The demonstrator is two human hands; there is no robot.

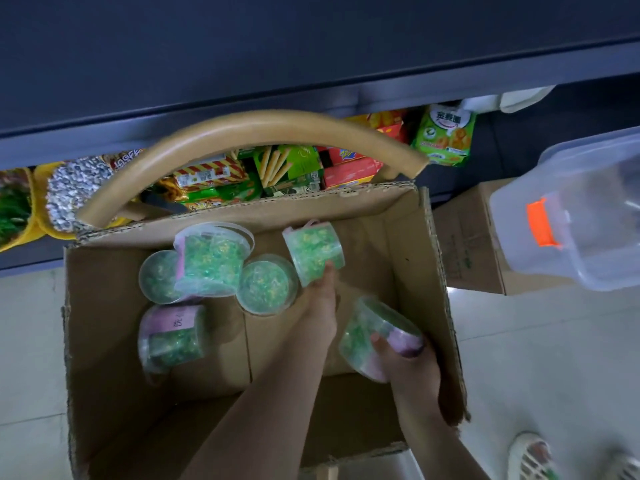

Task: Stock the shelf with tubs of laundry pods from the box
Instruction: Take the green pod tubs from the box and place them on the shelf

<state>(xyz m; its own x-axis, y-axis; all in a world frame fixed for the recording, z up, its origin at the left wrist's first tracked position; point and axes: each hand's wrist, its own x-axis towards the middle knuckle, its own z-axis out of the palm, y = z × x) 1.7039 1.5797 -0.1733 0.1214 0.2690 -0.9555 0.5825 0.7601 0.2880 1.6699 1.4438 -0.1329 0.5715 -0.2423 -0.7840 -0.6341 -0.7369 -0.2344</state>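
An open cardboard box (429, 271) sits below me and holds several clear tubs of green laundry pods. My left hand (322, 306) reaches into the box, its fingers closed on one tub (311, 251) lying tilted near the far wall. My right hand (408, 368) grips another tub (367, 327) by its pink-labelled side, tilted, near the right wall. Loose in the box are two upright tubs (157, 277) (266, 284), one lying on top of them (211, 258) and one on its side (173, 337). The dark shelf (311, 95) runs across the top.
A curved wooden chair back (242, 129) arches over the box's far edge. Snack packets (287, 164) fill the low shelf behind it. At the right is a clear plastic bin with an orange latch (571, 216) above another carton (467, 244). A shoe (530, 459) stands on the pale tile floor.
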